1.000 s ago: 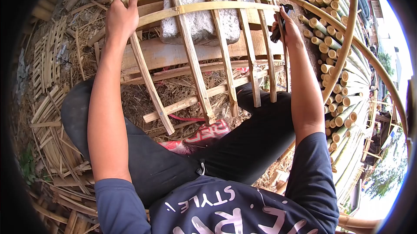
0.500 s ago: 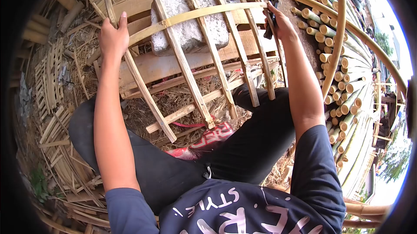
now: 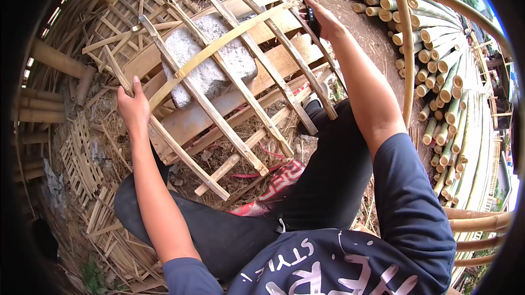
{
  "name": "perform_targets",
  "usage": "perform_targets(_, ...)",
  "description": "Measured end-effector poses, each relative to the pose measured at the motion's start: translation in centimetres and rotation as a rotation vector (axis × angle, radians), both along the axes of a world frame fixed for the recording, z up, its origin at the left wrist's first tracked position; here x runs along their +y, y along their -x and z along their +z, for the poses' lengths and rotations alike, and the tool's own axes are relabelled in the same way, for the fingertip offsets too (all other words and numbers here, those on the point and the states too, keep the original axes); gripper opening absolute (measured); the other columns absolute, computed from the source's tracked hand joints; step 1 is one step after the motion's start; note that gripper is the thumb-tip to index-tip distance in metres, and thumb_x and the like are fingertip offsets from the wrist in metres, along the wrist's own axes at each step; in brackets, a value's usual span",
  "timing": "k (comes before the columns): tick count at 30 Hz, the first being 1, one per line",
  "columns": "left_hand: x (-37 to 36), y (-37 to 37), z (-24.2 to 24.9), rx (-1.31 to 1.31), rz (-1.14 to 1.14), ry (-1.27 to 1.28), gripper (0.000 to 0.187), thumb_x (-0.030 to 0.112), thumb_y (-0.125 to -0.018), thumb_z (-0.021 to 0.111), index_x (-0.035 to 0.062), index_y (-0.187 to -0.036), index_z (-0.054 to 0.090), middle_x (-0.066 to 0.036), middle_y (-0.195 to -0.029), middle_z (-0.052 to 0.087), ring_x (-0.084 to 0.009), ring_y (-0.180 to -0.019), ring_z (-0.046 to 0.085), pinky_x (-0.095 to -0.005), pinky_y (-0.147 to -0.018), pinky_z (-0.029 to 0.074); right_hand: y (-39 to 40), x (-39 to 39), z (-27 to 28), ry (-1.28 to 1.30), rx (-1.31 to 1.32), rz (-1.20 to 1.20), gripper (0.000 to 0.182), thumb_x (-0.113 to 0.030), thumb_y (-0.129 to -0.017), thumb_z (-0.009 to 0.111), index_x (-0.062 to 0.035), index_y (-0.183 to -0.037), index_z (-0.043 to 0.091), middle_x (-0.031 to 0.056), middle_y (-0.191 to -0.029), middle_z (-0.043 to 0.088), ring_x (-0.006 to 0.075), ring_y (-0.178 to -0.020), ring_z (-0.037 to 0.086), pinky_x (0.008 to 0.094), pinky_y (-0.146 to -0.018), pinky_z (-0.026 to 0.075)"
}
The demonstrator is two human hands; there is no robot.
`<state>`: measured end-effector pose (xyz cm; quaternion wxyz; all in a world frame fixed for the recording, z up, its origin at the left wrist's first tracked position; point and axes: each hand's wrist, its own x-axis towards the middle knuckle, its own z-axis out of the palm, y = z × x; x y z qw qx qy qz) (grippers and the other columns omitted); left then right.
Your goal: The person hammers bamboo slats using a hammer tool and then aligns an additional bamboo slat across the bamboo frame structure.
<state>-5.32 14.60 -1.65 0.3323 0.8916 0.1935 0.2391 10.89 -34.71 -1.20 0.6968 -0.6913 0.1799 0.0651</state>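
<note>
**A:** What is the left hand [image 3: 133, 108] doing?

**B:** It is at the left of the frame, in the middle. Its fingers are wrapped around one slat at the left end of the bamboo frame [image 3: 229, 84]. The grip is tight on that slat.

**A:** And the right hand [image 3: 322, 18]?

**B:** It is at the top of the frame, a bit right of the middle. It is closed around a small black tool [image 3: 311, 15]. The tool sits right at the far right end of the frame, where the long bent strip [image 3: 219, 48] meets the last slat.

**A:** Where is the frame?

**B:** It fills the upper middle of the frame, tilted. Its slats run from upper left down to lower right, and the bent strip goes across them.

**A:** What is under it?

**B:** A grey stone [image 3: 210, 65] shows through the gaps, in the upper middle. It lies on a flat wooden plank [image 3: 257, 73]. There is straw on the ground too.

**A:** What else is near?

**B:** A big pile of cut bamboo poles [image 3: 443, 70] is at the right side. The person's legs in black trousers [image 3: 328, 180] are at the bottom, under the frame's near end.
</note>
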Motion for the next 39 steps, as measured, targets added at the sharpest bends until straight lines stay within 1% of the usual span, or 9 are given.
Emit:
perform_targets(5,-0.1,0.0,0.1,-0.001,0.012,-0.013,0.063,0.046,-0.096,0.059,-0.0119,-0.122,0.058,-0.033,-0.119,0.063,-0.0466,-0.113,0.06,-0.0469,-0.098,0.046,-1.1,-2.5,-2.6,0.17,0.099,0.101,0.044,-0.046,-0.087,0.074,-0.005,-0.103,0.066,0.0038,-0.082,0.064,0.0124,-0.07,0.06,0.0272,-0.063,0.049)
perform_targets(8,-0.1,-0.1,-0.3,-0.004,-0.01,0.033,0.061,0.045,-0.097,0.059,-0.0113,-0.119,0.059,-0.032,-0.118,0.064,-0.0466,-0.112,0.06,-0.0473,-0.097,0.046,-1.4,-3.7,-3.9,0.505,0.03,0.2,0.04,-0.037,-0.086,0.074,-0.0018,-0.102,0.067,0.0057,-0.081,0.066,0.0154,-0.069,0.062,0.031,-0.065,0.052)
perform_targets(10,-0.7,0.3,0.7,0.016,-0.028,0.068,0.059,0.044,-0.097,0.059,-0.011,-0.118,0.06,-0.032,-0.116,0.065,-0.0465,-0.112,0.061,-0.0475,-0.097,0.046,-0.9,-3.3,-3.1,0.833,0.006,0.282,0.046,-0.03,-0.083,0.07,-0.0031,-0.12,0.066,0.0135,-0.1,0.071,0.0235,-0.085,0.068,0.038,-0.072,0.055)
perform_targets(13,-0.2,0.0,0.0,-0.009,-0.015,0.007,0.057,0.043,-0.098,0.058,-0.0106,-0.119,0.06,-0.031,-0.116,0.065,-0.0459,-0.111,0.061,-0.047,-0.097,0.046,1.5,-1.7,-1.8,1.008,-0.085,0.319,0.049,-0.027,-0.078,0.072,-0.0145,-0.125,0.068,0.0139,-0.106,0.072,0.025,-0.092,0.068,0.0388,-0.084,0.054)
perform_targets(14,0.0,-0.1,-0.3,-0.021,-0.008,-0.021,0.058,0.043,-0.098,0.058,-0.0105,-0.119,0.06,-0.031,-0.116,0.065,-0.0458,-0.111,0.061,-0.0469,-0.097,0.046,1.3,-1.8,-1.1,0.989,-0.028,0.485,0.065,-0.021,-0.072,0.081,-0.0056,-0.132,0.062,0.0182,-0.12,0.068,0.0279,-0.113,0.063,0.0368,-0.099,0.048)
perform_targets(18,-0.6,0.3,0.8,0.023,0.005,-0.011,0.06,0.044,-0.097,0.058,-0.011,-0.121,0.059,-0.032,-0.118,0.064,-0.046,-0.112,0.06,-0.0473,-0.099,0.045,0.7,-2.1,-2.7,1.149,-0.274,0.528,0.038,-0.014,-0.066,0.075,-0.0018,-0.101,0.07,0.0171,-0.083,0.072,0.025,-0.075,0.069,0.0385,-0.073,0.055)
perform_targets(26,-0.4,0.2,0.5,0.042,0.039,0.004,0.075,0.047,-0.097,0.057,-0.0186,-0.132,0.047,-0.038,-0.131,0.054,-0.0483,-0.124,0.053,-0.0468,-0.108,0.04,1.1,-2.2,-3.7,1.28,-0.415,0.35,0.044,-0.015,-0.069,0.082,-0.0111,-0.111,0.069,0.0158,-0.089,0.071,0.0305,-0.085,0.069,0.0395,-0.076,0.053)
perform_targets(34,-0.5,0.5,0.7,0.022,0.01,0.052,0.073,0.045,-0.098,0.057,-0.0184,-0.133,0.046,-0.038,-0.132,0.053,-0.0485,-0.125,0.052,-0.0468,-0.108,0.04,2.5,-0.3,-1.7,1.271,-0.501,0.258,0.059,-0.053,-0.081,0.076,-0.0043,-0.113,0.067,0.0179,-0.087,0.071,0.039,-0.085,0.068,0.0459,-0.082,0.054)
perform_targets(39,-0.7,0.6,0.6,0.017,-0.003,0.111,0.071,0.043,-0.099,0.057,-0.0174,-0.135,0.045,-0.037,-0.133,0.053,-0.0474,-0.128,0.05,-0.0463,-0.111,0.037,0.6,0.0,-0.7,1.424,-0.735,0.416,0.034,-0.033,-0.09,0.067,-0.0055,-0.111,0.066,0.0173,-0.103,0.068,0.0371,-0.096,0.063,0.0462,-0.087,0.052)
